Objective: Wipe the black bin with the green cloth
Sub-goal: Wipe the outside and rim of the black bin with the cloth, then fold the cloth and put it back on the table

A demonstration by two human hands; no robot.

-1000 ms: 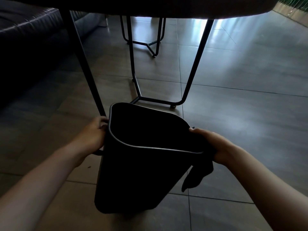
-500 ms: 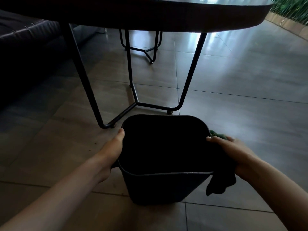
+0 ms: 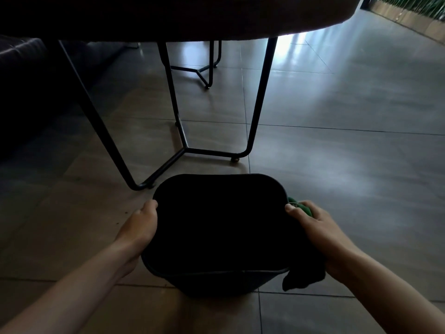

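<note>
Head view, one black bin (image 3: 216, 237), upright on the tiled floor (image 3: 337, 165), mouth open toward the camera, interior too dark to read; left hand (image 3: 138, 225) closed on the bin's left rim, thumb over the edge; right hand (image 3: 315, 227) pressed to the right rim, clutching the green cloth (image 3: 304, 209) against the bin's outer wall; cloth bunched green at the fingers, its dark tail hanging below the wrist; table legs (image 3: 258, 97) of black metal stand just beyond the bin.
</note>
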